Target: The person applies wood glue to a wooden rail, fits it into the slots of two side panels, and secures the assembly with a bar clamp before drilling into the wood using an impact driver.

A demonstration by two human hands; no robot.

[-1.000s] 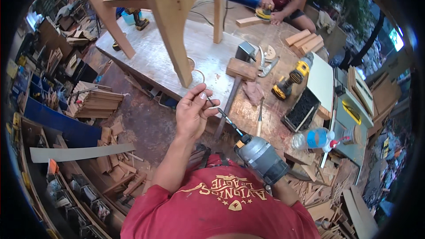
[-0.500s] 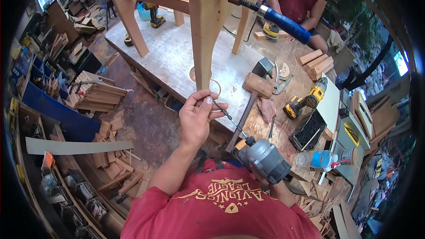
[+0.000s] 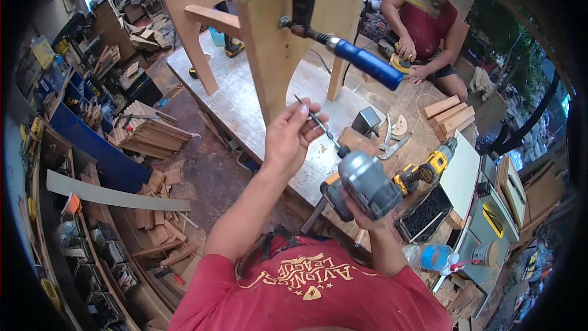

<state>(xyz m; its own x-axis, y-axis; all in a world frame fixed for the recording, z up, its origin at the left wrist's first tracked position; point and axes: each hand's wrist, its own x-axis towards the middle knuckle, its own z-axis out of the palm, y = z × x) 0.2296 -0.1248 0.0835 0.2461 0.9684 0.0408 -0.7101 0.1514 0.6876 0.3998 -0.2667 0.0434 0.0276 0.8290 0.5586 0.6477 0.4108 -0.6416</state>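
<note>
My right hand [image 3: 364,209] is wrapped round a grey and black cordless impact driver [image 3: 366,178], tilted so its long bit points up and to the left. At the bit's end my left hand [image 3: 289,138] pinches a slim dark screw [image 3: 313,116] between thumb and fingers. Its tip is close to the pale wooden chair frame [image 3: 269,43], apparently apart from it. A bar clamp with a blue handle [image 3: 367,64] grips the top of that frame, which stands on a light worktop [image 3: 300,178].
On the bench lie a yellow drill [image 3: 429,165], a box of dark screws [image 3: 422,224], a claw hammer [image 3: 392,141] and wood blocks [image 3: 450,115]. Across it, a co-worker [image 3: 422,30] holds a yellow sander. Stacked slats [image 3: 147,127] and offcuts fill the left.
Both my hands have risen with the driver and screw, to the upper right. My view has tilted up, showing more of the chair frame's top. The co-worker's sander has moved.
</note>
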